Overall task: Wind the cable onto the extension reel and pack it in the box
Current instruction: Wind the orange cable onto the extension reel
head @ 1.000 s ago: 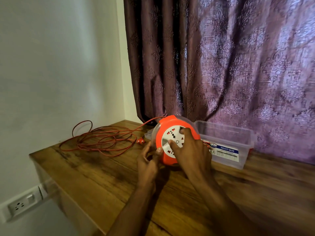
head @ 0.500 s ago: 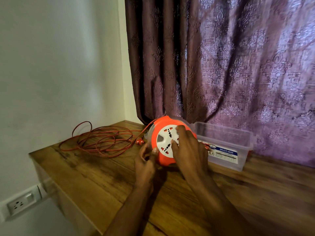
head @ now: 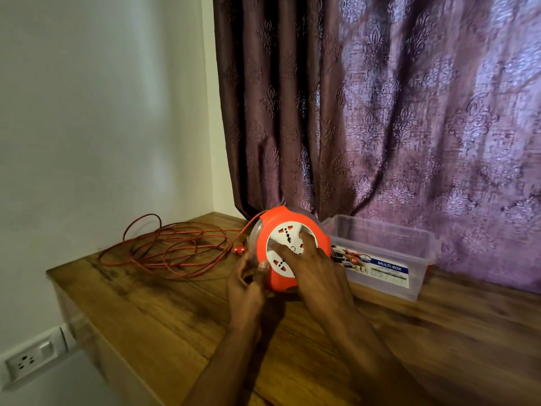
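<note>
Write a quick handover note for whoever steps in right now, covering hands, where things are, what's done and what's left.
Left hand grips the reel's left edge; right hand lies on its white socket face, fingers spread.
The reel stands on the table; most of the cable lies loose to its left, plug beside the reel.
The box is open to the right.
Left: wind the cable, pack the reel.

Plain pale wall [head: 87, 112] across left of frame, meeting corner approx. centre-top. Purple-brown patterned curtain [head: 380, 112] filling right side, top to bottom, w/ deep folds, lighter toward right. Wooden table [head: 175, 317] w/ dark grain across lower half. White wall socket [head: 32, 360] w/ switch at bottom left, below tabletop level.
</note>
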`<state>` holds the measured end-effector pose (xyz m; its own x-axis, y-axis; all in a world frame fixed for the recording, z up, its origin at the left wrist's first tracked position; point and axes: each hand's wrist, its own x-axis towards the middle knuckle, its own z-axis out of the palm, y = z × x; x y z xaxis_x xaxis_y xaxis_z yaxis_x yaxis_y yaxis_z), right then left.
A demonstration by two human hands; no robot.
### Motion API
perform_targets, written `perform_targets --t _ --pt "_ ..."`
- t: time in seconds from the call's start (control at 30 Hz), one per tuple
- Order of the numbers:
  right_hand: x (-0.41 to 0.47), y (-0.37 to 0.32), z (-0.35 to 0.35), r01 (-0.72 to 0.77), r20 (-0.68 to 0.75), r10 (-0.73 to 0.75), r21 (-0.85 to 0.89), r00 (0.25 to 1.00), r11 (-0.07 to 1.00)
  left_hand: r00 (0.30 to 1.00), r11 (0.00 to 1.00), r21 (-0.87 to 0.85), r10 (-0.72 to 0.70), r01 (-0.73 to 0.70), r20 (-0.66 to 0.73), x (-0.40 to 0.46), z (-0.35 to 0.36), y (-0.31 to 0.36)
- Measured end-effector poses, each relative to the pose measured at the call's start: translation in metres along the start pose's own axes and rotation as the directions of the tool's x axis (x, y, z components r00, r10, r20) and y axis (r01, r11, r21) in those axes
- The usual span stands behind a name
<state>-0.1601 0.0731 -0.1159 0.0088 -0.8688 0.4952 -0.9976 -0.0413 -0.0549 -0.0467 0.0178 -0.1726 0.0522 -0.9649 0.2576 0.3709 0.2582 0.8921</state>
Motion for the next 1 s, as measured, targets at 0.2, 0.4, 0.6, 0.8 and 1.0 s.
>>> perform_targets --t 0.2,0.4,0.6,0.8,1.0 --pt "-0.0017 -0.0001 0.0022 -0.074 -0.048 0.074 -0.006 0.996 0.997 1.000 1.000 -0.002 -0.016 0.016 0.004 -0.0030 0.0008 0.0023" --pt "-0.0023 -0.0006 0.0021 -0.121 -0.132 0.119 -0.004 0.984 0.993 0.999 0.998 -0.046 -0.039 0.041 0.027 -0.0053 0.0001 0.0033" --pt "-0.0033 -0.0029 -0.0003 -0.247 -0.225 0.260 0.086 0.939 0.965 0.999 0.999 0.009 0.041 -0.041 0.036 -0.0072 0.0018 0.0059" --pt "-0.0042 -0.0075 -0.0063 -0.144 -0.263 0.161 0.084 0.951 0.986 1.000 1.000 -0.014 0.028 -0.028 0.000 -0.0053 0.0002 0.0069" --pt "-0.0024 -0.0056 -0.0025 0.098 -0.034 -0.096 0.059 0.995 0.993 0.999 0.998 -0.040 0.039 -0.040 -0.031 -0.0051 -0.0015 0.0080"
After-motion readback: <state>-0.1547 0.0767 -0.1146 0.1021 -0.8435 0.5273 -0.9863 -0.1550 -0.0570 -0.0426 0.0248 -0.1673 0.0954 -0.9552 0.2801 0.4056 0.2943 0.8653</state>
